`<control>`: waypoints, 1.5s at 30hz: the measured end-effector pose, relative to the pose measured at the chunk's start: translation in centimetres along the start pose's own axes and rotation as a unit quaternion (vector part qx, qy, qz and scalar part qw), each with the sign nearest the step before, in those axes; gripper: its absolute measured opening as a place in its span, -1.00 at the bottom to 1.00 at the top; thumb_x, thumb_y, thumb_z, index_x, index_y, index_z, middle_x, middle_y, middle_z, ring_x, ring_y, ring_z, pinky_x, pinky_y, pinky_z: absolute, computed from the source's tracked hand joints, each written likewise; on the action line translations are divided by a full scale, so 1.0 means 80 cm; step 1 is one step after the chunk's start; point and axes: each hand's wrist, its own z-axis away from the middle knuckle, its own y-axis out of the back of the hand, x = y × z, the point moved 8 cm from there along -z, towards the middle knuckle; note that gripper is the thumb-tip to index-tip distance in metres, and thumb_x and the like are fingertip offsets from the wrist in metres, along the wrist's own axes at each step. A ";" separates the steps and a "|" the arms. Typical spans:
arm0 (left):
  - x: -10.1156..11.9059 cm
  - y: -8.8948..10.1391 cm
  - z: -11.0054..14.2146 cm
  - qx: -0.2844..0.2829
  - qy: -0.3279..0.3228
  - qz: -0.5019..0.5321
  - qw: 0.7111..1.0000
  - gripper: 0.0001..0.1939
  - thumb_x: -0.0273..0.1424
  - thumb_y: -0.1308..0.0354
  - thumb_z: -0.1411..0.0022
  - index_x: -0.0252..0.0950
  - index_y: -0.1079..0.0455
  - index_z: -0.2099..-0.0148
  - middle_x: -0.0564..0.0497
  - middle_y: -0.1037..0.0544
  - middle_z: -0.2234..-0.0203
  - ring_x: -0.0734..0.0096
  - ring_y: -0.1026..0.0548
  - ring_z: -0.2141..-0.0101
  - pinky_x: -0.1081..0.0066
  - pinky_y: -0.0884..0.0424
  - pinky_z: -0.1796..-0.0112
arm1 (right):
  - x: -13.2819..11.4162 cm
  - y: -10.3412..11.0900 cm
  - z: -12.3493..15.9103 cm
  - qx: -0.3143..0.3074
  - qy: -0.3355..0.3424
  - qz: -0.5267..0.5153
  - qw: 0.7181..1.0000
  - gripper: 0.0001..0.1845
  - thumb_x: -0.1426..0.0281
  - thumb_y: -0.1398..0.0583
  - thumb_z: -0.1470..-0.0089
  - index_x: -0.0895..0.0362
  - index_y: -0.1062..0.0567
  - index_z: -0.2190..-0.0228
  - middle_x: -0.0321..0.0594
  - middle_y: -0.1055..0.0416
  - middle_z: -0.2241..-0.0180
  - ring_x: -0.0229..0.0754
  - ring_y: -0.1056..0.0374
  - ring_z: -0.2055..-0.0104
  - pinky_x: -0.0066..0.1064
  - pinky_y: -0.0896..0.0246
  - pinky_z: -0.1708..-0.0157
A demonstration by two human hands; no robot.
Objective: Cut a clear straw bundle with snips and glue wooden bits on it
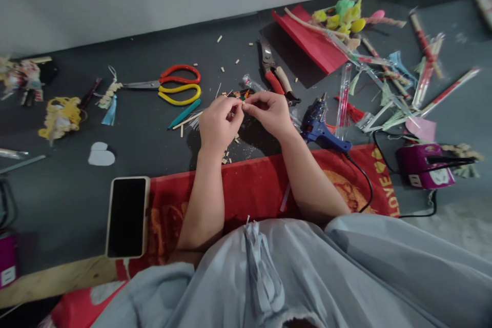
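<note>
My left hand [220,122] and my right hand [269,114] meet over the table, fingertips pinched together. Between them is a small pale piece [243,104], too small to name exactly. Under and around the hands lie short cut bits of pale stick [226,158]. Left of my left hand are a teal pen-like tool [184,114] and scissors [180,84] with one red and one yellow handle. Past my right hand rest red-and-white-handled pruning shears [273,72]. A blue glue gun [321,125] sits right of my right wrist. Fingers partly hide what lies behind them.
A red towel [249,184] covers the near edge, with a phone [128,218] at its left end. Farther left are a white heart shape [101,154] and yellow yarn [61,118]. At right lie red paper [311,41], wrapped sticks [426,72], and a purple box [425,166] with cables.
</note>
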 end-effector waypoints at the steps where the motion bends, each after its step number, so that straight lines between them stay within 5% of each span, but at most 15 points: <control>1: 0.000 0.000 0.000 -0.004 0.008 -0.007 1.000 -0.89 -0.44 -0.05 -0.21 -0.26 -0.39 0.34 0.05 -0.50 0.45 0.54 -0.37 0.49 0.47 -0.28 0.39 | 0.001 0.000 0.000 -0.001 0.000 0.005 1.000 -0.59 0.04 -0.30 0.13 0.16 -0.51 0.46 -0.27 -0.43 0.48 -0.33 -0.29 0.44 -0.45 -0.22 0.44; 11: -0.005 0.003 -0.005 0.002 0.023 0.051 0.998 -0.93 -0.51 -0.09 -0.14 -0.26 -0.29 0.38 0.07 -0.44 0.45 0.56 -0.37 0.46 0.49 -0.29 0.38 | -0.001 -0.005 0.001 -0.013 -0.011 -0.023 1.000 -0.62 0.07 -0.31 0.12 0.15 -0.51 0.47 -0.29 -0.41 0.50 -0.35 -0.26 0.46 -0.46 -0.19 0.46; 19: -0.028 0.013 -0.003 0.078 0.069 0.113 0.988 -0.93 -0.42 -0.05 -0.23 -0.27 -0.30 0.33 0.07 -0.41 0.47 0.58 -0.36 0.47 0.50 -0.32 0.39 | 0.000 -0.004 0.002 -0.007 -0.040 -0.080 0.996 -0.62 0.07 -0.33 0.15 0.13 -0.51 0.46 -0.30 -0.42 0.50 -0.36 -0.28 0.48 -0.47 -0.24 0.46; 30: -0.012 0.004 -0.001 0.009 0.048 0.190 0.981 -0.87 -0.36 -0.09 -0.22 -0.29 -0.37 0.20 0.00 -0.49 0.32 0.59 -0.45 0.40 0.56 -0.40 0.42 | -0.002 0.001 0.003 0.006 -0.042 -0.087 0.995 -0.63 0.05 -0.30 0.12 0.11 -0.52 0.48 -0.36 -0.37 0.57 -0.38 -0.26 0.52 -0.50 -0.21 0.50; 45: 0.000 0.008 -0.003 0.000 -0.009 0.124 0.992 -0.83 -0.32 -0.06 -0.25 -0.25 -0.44 0.27 0.00 -0.54 0.35 0.48 -0.47 0.30 0.45 -0.41 0.30 | 0.001 -0.009 0.004 -0.046 -0.072 -0.158 0.984 -0.63 0.11 -0.37 0.19 0.14 -0.45 0.53 -0.39 -0.33 0.55 -0.42 -0.23 0.50 -0.54 -0.16 0.48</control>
